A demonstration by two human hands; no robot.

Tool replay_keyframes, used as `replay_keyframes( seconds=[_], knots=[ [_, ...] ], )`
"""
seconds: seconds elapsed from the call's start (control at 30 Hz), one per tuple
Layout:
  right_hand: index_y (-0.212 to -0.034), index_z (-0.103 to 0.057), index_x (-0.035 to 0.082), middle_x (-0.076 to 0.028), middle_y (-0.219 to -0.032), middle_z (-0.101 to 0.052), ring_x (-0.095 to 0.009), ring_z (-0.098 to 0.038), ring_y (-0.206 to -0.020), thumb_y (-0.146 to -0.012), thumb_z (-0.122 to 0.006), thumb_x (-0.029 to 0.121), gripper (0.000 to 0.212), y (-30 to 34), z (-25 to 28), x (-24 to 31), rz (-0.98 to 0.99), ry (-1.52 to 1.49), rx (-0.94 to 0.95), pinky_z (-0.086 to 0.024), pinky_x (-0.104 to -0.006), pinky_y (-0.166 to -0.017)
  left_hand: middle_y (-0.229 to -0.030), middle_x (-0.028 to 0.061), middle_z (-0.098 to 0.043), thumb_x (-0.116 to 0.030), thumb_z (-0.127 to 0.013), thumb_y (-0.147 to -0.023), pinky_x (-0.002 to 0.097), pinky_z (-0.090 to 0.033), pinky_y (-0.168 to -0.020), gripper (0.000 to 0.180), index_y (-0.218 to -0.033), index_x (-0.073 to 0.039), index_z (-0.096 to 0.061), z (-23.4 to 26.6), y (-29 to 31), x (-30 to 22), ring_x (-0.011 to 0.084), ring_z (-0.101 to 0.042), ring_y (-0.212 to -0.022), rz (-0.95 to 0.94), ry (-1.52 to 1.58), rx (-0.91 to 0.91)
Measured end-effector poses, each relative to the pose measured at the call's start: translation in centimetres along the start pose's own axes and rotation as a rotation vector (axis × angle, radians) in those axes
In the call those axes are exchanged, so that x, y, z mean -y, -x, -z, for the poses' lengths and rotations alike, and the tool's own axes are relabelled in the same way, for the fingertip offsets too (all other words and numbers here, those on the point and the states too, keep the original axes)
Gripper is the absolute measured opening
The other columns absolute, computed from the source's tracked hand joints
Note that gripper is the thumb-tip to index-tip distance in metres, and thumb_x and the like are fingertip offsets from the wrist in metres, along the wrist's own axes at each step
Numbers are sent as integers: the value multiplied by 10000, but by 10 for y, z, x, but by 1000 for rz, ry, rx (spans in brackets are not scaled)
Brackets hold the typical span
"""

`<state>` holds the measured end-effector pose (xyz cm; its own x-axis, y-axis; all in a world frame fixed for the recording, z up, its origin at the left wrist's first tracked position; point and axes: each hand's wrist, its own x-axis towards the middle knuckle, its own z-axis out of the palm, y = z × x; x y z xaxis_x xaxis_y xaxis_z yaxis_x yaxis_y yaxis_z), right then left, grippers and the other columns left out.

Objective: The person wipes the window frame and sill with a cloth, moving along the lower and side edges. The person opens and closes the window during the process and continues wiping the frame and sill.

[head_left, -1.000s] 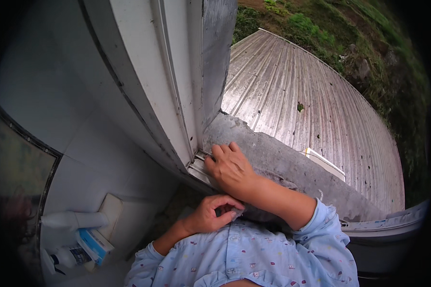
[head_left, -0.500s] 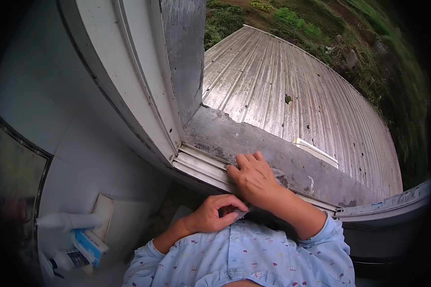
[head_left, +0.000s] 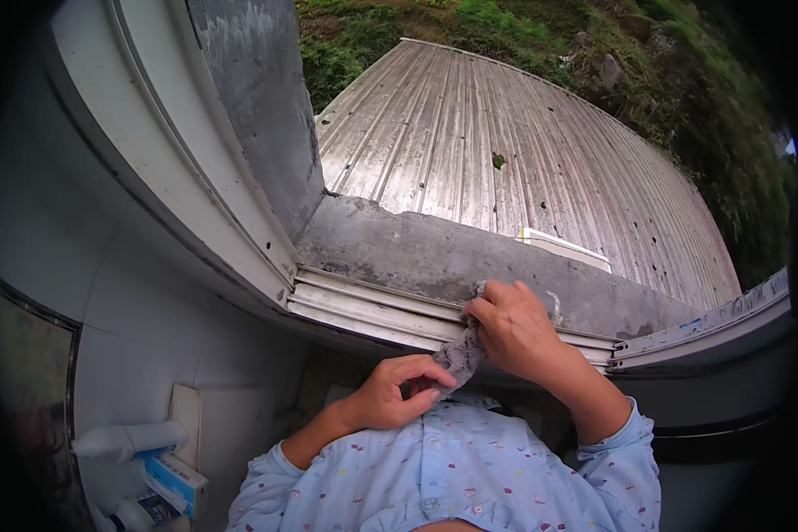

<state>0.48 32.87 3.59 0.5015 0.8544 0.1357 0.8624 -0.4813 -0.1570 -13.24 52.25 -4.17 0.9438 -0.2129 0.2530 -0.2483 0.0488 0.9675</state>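
My right hand rests on the white window track and grips the upper end of a grey rag. The rag hangs down from the track toward my chest. My left hand pinches the rag's lower end just above my light blue patterned shirt. Both hands hold the same cloth, one at each end, at the inner edge of the sill.
A grey concrete ledge lies beyond the track, with a corrugated metal roof and grass below. The white window frame rises at left. A white pipe and a blue-and-white box sit at lower left.
My right hand has slid rightward along the window track, away from the frame corner. The rag, earlier hidden, now shows stretched between both hands. The view has tilted outward.
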Motion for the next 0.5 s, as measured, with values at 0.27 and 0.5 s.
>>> replay_keyframes(
  seconds=[0.27, 0.5],
  knots=[
    [-1087, -663, 80, -91, -897, -538, -269, -575, -831, -841, -613, 73, 251, -94, -51, 53, 331, -190, -257, -415, -385, -791, -946, 34, -675, 27, -666, -872, 233, -486, -671, 216, -1068, -46, -720, 16, 21, 4, 77, -593, -743, 20, -30, -147],
    [-887, -641, 53, -79, -860, -523, -225, -564, -822, -828, -598, 151, 123, -115, -72, 68, 378, 161, -226, -398, -366, -784, -939, 64, -717, 26, -680, -852, 252, -527, -706, 204, -1048, -12, -720, 43, 33, 3, 101, -650, -758, 63, -66, -200]
  ],
)
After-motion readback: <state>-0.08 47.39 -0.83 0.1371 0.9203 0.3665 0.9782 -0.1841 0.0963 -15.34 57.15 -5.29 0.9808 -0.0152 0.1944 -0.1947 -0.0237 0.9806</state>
